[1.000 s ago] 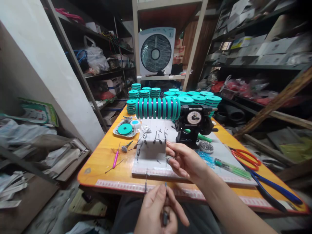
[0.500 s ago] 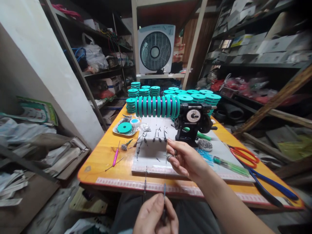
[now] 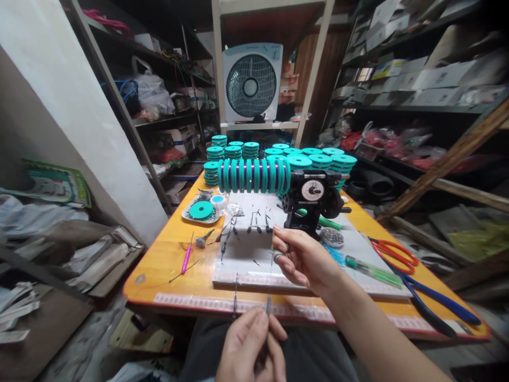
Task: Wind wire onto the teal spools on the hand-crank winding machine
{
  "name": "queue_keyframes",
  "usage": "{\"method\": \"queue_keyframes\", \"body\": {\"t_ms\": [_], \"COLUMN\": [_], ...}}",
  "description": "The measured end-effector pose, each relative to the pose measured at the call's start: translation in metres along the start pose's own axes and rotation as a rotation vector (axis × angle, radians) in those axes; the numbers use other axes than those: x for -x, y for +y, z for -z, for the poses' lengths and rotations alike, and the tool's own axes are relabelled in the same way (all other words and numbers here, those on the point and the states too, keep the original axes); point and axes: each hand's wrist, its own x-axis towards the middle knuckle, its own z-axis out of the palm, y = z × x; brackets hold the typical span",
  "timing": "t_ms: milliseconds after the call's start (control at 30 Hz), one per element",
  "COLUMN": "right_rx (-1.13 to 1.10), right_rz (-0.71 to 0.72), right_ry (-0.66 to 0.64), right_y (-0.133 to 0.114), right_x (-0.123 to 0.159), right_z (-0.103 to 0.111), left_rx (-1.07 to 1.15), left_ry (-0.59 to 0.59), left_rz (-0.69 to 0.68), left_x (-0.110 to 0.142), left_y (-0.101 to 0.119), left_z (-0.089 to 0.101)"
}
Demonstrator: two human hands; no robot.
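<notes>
At the table's front edge, my left hand (image 3: pixel 251 345) is closed in a pinch on a thin blue-grey piece (image 3: pixel 269 303) whose tip sticks up past the fingers. My right hand (image 3: pixel 296 260), with a ring on one finger, hovers over the white board (image 3: pixel 246 265), thumb and fingertip closed together. A faint fine line seems to run down from it toward my left hand. Beside my left hand, a dark slender fitting (image 3: pixel 235 305) hangs on a line over the edge. Several dark rig pieces (image 3: pixel 256 228) lie on the board behind my right hand.
A black winding machine (image 3: pixel 312 196) carries a row of teal spools (image 3: pixel 254 176); stacked spools (image 3: pixel 318 158) stand behind. Orange-handled scissors (image 3: pixel 395 254), blue-handled pliers (image 3: pixel 441 305) and a green tube (image 3: pixel 374 271) lie right. A purple tool (image 3: pixel 186 259) and tray (image 3: pixel 186 216) are left.
The view has shifted slightly. My left hand still pinches the blue-grey piece, its fingers slightly rearranged. My right hand keeps nearly the same place and stays pinched.
</notes>
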Motion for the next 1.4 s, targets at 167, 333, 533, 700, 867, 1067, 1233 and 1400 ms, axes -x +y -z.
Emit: {"method": "queue_keyframes", "body": {"t_ms": [167,333,533,700,867,1067,1233,1400], "right_rx": [-0.077,0.061,0.771,1.140,1.161,0.452,-0.073,-0.125], "right_rz": [-0.010,0.049,0.128,0.161,0.211,0.015,-0.103,-0.113], "right_ry": [0.038,-0.001,-0.066,-0.079,-0.106,-0.147,-0.100,0.020], "right_y": [0.003,0.000,-0.027,-0.043,-0.043,-0.032,-0.019,-0.016], "right_x": [-0.002,0.001,0.010,0.012,0.010,0.004,-0.007,-0.012], "right_z": [0.000,-0.001,-0.005,-0.016,-0.021,-0.003,-0.005,-0.014], "left_rx": [0.025,-0.007,-0.357,-0.504,-0.616,-0.677,-0.255,0.017], "left_ry": [0.016,-0.001,0.240,0.200,0.074,0.076,-0.100,-0.094], "left_rz": [0.003,-0.051,-0.252,-0.355,-0.446,-0.438,-0.270,-0.159], "left_x": [0.001,-0.001,0.001,-0.015,-0.039,-0.042,-0.037,-0.026], "left_y": [-0.003,-0.007,0.005,0.036,0.055,0.056,0.054,0.045], "left_z": [0.000,0.004,0.005,-0.012,-0.026,-0.026,-0.029,-0.030]}}
